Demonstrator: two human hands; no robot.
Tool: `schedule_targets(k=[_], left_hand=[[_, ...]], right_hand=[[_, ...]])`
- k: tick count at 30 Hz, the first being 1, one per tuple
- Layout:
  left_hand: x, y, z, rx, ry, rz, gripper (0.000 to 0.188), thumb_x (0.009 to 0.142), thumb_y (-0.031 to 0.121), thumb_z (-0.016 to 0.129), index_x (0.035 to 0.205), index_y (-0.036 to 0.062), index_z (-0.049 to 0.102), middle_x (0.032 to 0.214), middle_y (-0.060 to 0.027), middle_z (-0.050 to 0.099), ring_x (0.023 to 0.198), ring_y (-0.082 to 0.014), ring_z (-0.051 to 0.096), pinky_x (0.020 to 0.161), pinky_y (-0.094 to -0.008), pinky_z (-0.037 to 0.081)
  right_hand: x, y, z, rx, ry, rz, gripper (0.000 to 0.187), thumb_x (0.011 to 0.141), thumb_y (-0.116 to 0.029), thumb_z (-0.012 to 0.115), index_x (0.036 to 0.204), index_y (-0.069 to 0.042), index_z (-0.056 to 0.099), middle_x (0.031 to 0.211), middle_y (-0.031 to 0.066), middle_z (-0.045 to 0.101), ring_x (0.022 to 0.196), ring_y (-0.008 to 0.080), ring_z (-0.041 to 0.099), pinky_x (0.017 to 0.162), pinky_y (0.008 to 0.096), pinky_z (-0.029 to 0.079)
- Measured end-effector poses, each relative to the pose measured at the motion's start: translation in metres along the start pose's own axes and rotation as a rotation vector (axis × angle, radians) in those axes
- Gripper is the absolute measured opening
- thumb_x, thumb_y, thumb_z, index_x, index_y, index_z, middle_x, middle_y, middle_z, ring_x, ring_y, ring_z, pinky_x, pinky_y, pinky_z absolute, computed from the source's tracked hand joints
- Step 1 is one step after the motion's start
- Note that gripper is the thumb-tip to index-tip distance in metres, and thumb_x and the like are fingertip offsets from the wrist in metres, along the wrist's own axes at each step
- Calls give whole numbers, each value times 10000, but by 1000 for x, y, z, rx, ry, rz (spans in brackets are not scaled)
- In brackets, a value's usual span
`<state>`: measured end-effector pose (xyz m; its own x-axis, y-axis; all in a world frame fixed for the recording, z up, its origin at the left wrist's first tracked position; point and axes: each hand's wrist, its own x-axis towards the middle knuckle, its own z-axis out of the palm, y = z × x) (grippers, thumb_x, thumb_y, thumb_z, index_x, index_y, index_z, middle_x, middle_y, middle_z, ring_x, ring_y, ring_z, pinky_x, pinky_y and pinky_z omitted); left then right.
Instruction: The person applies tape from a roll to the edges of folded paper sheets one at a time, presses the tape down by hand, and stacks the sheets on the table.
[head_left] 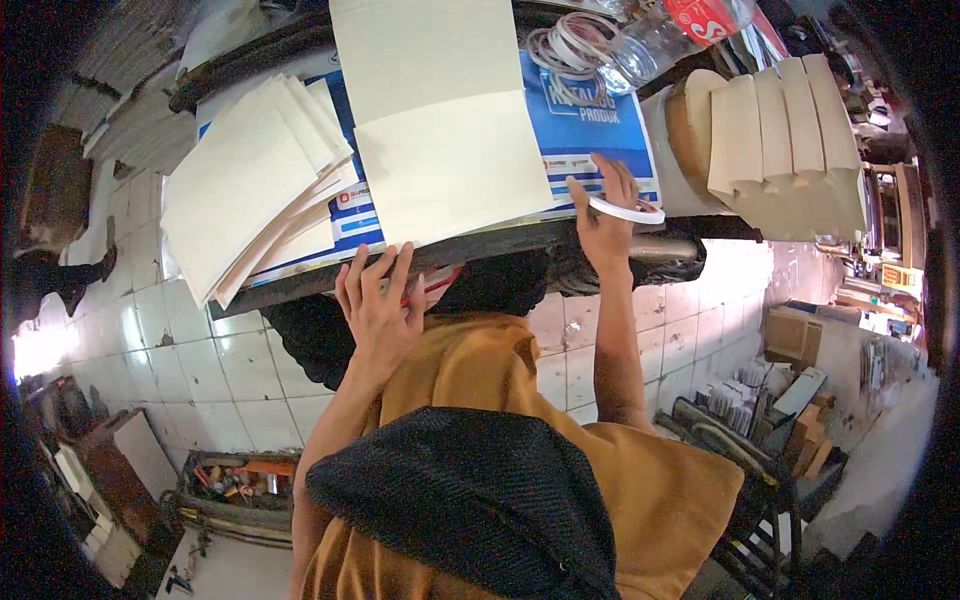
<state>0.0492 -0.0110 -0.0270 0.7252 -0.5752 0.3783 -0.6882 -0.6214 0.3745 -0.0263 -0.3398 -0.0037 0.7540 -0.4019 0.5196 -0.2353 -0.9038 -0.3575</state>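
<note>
A cream sheet point(450, 165) with a crease across it lies over blue printed sheets point(600, 130) on the worktable. At its near left corner, my left hand point(378, 312) has its fingers spread, the tips at the paper's edge. My right hand point(606, 228) is to the right of the sheet, over the blue print. It holds a narrow white tape roll point(640, 212), the ring sitting around its fingers. The thumb is apart from the fingertips. To the left rests a fanned pile of cream sheets point(255, 170).
Several white tape rolls point(570, 45) and a clear plastic bottle point(640, 55) with a red label lie at the far right. Thick cream paper blocks point(785, 140) stand beyond my right hand. A dark bar point(480, 243) runs along the near table edge. Behind me is a tool box point(240, 480).
</note>
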Motion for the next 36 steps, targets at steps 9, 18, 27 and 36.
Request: schedule_targets(k=[9,18,27,36], left_hand=[[1,-1,1,12,5,11,512,891,244,751,1381,127,653,1324,-85,601,1373,-334,443,1144,-491,308],[1,-2,2,5,24,19,507,889,246,751,1373,130,657,1327,-82,600,1376,-331,446,1148,-498,307],[8,12,-17,82,-92,-55,532,934,310,693,1423,120,608,1446,-146,492,1430,-405,352,1167,-578,239],[94,69,2,-96,-194,66,673,984,336,599,1526,-8,397,1628,-250,279,1524,-464,219,1223,-581,215]], right_hand=[[-3,0,4,-45,-3,7,420,905,-216,748,1264,-47,609,1232,200,640,1209,427,538,1052,528,411],[-1,-1,6,-1,30,-38,418,878,-158,771,1263,-85,626,1198,172,655,1174,392,561,1016,505,435],[0,-6,5,-5,54,-9,318,863,-141,780,1160,-80,685,1176,168,663,1122,381,579,967,504,450],[-28,-47,-2,268,-34,212,233,844,-114,790,1070,-85,743,964,95,740,907,315,645,824,433,496]])
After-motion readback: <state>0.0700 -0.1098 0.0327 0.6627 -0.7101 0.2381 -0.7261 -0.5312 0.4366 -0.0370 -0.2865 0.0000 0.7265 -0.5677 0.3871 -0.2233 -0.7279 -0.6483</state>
